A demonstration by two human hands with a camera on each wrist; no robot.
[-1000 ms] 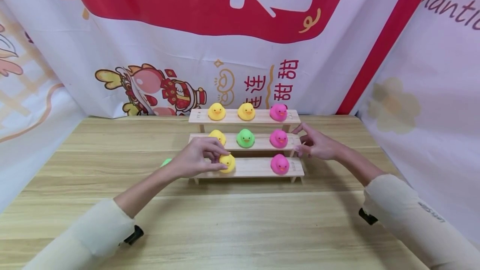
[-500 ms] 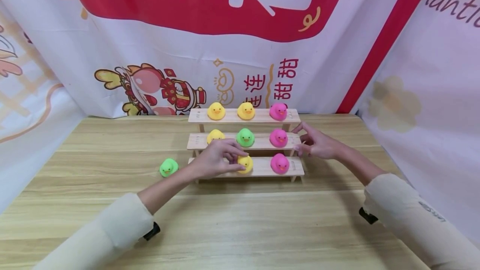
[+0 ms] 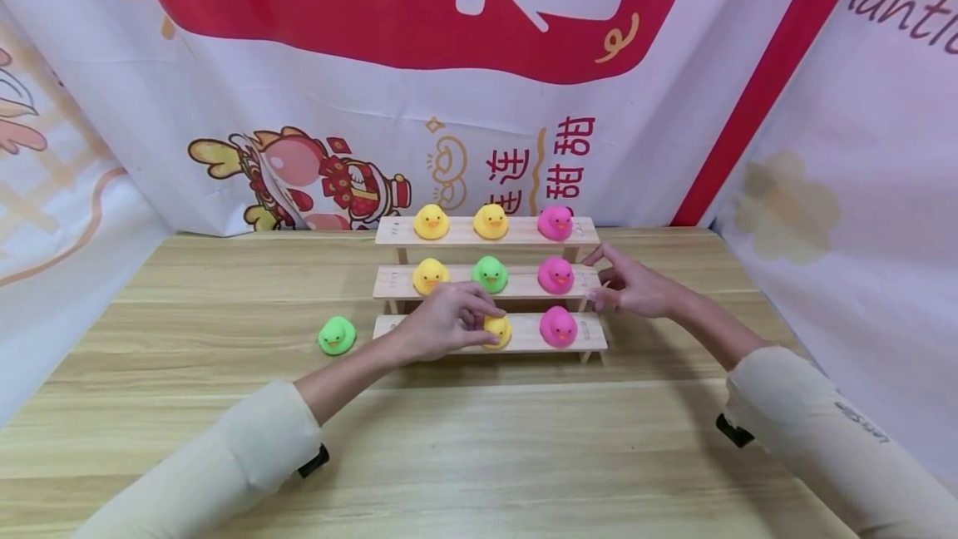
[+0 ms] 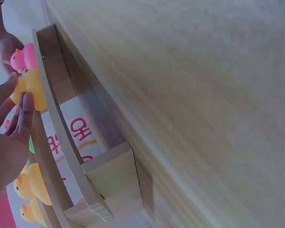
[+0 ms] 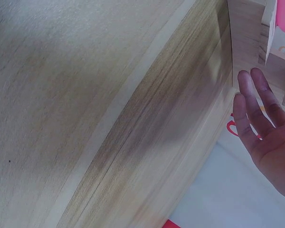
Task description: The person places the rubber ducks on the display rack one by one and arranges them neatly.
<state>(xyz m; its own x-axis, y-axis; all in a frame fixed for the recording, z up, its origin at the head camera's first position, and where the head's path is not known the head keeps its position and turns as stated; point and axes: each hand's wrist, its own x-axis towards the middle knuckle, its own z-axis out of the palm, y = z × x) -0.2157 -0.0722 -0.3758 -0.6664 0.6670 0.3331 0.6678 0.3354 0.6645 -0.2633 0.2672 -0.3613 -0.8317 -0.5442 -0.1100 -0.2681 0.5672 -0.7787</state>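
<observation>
My left hand [image 3: 449,323] pinches a yellow rubber duck [image 3: 498,331] between thumb and fingers, at the middle of the lowest shelf of a three-step wooden stand [image 3: 523,281]. In the left wrist view this duck [image 4: 34,90] sits right at the board, beside a pink duck [image 4: 24,58]. At the stand's right end, my right hand [image 3: 636,288] holds the end of the middle shelf with thumb and index finger; its other fingers [image 5: 261,121] extend loosely in the right wrist view. A pink rubber duck [image 3: 558,328] is right of the held one.
The middle shelf carries a yellow duck [image 3: 431,276], a green duck [image 3: 490,274] and a pink duck [image 3: 556,276]. Two yellow ducks and a pink one [image 3: 555,223] line the top shelf. Left of the stand, a green duck [image 3: 337,335] lies on the table [image 3: 524,456]. A printed curtain [image 3: 449,90] hangs behind.
My left hand has slid right along the lowest shelf with the yellow duck, from the left part to the middle, uncovering the green duck on the table. The right hand has stayed put.
</observation>
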